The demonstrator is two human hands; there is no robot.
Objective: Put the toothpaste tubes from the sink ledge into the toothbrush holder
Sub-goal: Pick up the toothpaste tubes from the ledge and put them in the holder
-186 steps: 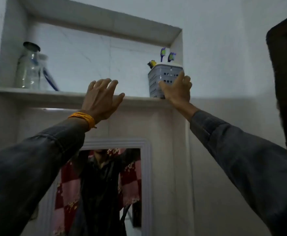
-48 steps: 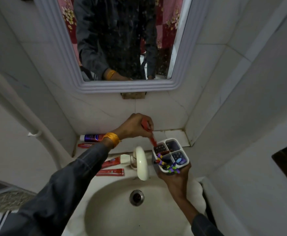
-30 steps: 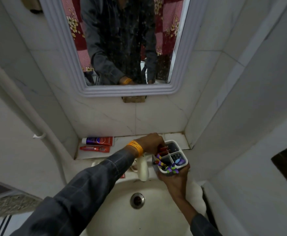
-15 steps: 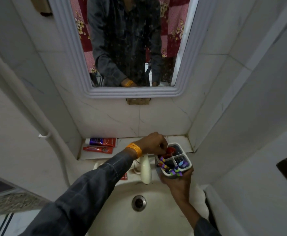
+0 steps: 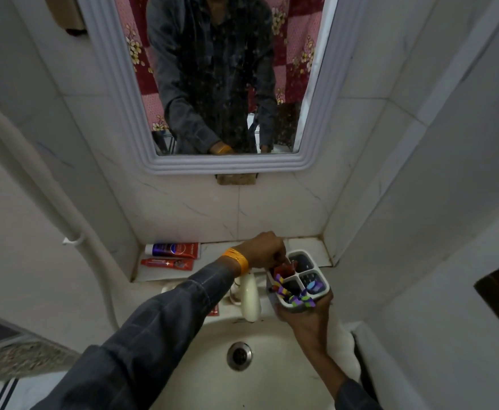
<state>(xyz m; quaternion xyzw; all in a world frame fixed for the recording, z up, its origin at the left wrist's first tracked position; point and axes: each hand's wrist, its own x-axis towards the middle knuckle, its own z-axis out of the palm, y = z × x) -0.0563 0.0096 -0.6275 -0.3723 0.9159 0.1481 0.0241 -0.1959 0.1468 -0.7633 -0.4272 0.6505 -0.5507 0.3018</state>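
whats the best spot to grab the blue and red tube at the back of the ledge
Take the blue and red tube around its mid-body, coming from above with fingers across its width. It lies flat on the ledge, lengthwise along the wall, white cap to the left, so both long sides are probably reachable. The red tube lies just in front, so the front finger has little room.

Head-worn view, facing forward and down, close over sink (image 5: 272,380)

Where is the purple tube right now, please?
The purple tube lies flat on the ledge at its left end, against the back wall, just behind a red tube and left of the left hand.
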